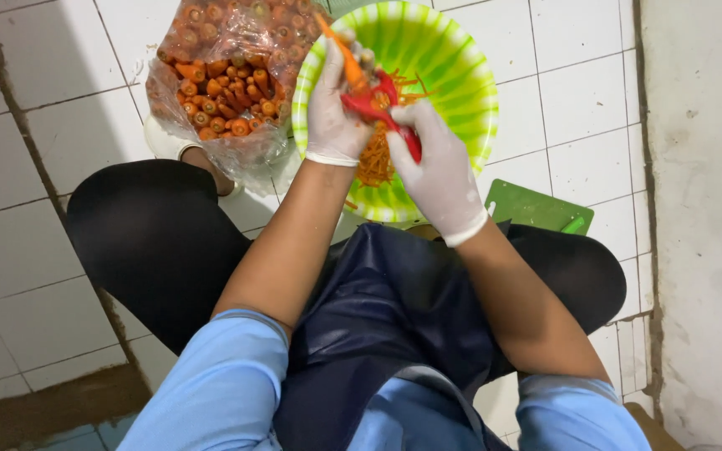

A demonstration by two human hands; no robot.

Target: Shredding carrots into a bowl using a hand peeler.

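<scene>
the bowl (453, 100) sits on the floor (578, 92) before the knees, the bag of carrots (223, 79) touching its left, a board (532, 209) behind-right, peelings (373, 159) inside.

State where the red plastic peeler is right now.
Head view, upper centre: the red plastic peeler is in the gloved right hand, over the green striped plastic bowl.
</scene>
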